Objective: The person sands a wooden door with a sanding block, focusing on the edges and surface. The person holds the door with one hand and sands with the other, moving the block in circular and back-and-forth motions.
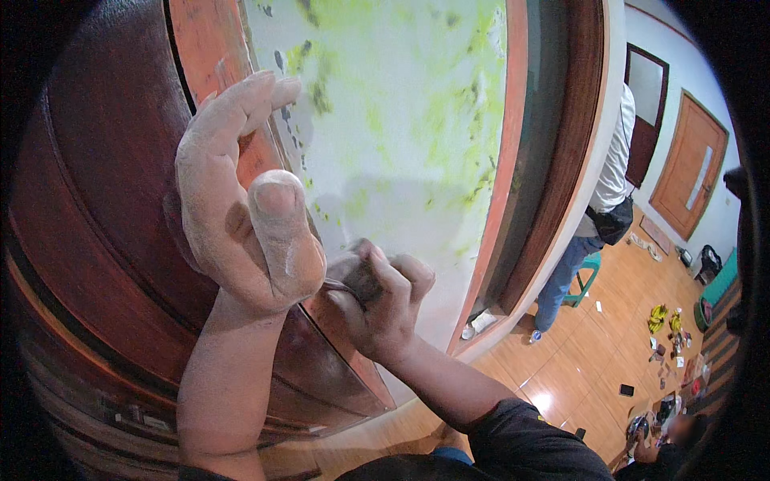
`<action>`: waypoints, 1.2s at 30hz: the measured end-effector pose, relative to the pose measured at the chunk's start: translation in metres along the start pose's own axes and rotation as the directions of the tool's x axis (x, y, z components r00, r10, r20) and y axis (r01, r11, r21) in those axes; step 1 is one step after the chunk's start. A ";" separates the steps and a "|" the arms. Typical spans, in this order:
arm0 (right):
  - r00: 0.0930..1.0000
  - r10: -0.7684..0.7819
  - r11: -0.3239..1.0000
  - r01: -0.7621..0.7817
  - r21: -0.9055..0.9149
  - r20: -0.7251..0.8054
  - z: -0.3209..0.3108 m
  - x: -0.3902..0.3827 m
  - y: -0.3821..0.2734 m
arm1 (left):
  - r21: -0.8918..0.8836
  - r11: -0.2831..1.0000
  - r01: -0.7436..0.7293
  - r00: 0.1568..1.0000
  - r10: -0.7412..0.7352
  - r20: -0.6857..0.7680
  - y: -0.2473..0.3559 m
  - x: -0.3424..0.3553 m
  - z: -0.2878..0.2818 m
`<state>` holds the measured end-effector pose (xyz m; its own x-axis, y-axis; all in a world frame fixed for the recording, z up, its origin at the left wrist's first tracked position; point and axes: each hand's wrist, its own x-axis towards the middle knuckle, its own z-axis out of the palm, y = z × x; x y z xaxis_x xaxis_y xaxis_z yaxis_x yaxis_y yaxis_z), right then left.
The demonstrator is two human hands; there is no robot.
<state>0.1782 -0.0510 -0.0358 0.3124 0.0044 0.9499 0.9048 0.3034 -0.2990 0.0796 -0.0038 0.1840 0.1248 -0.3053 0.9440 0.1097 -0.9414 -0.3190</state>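
Observation:
My left hand point(241, 192), coated in pale dust, is open and cupped in front of the dark brown door point(96, 136) and its orange-painted frame point(210, 48). Its fingers are slightly bent and the thumb points up; I see nothing in them. Lower and to the right is my right hand point(393, 309), also dusty, with its fingers curled closed beside the left wrist. Something dark shows by its fingers, too hidden to name. Behind both hands, the white wall panel point(385, 136) carries yellow-green patches and dark scuffs along its left edge.
A brown window frame point(573, 136) borders the panel. Beyond it, a person point(613, 160) in a pale top and jeans is near a green stool point(589, 276). Bananas point(658, 318), a phone point(626, 390) and scattered items lie on the tiled floor point(569, 345). Another person point(674, 449) is lower right.

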 end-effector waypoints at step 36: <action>0.975 0.113 0.993 -0.105 -0.051 0.190 -0.053 -0.082 0.017 | 0.002 0.998 -0.070 0.997 0.070 0.014 0.006 -0.005 0.002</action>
<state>0.1833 -0.0964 -0.1241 0.3519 0.2202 0.9098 0.8804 0.2524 -0.4016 0.0816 -0.0078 0.1767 0.1462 -0.3682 0.9182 0.1029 -0.9175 -0.3843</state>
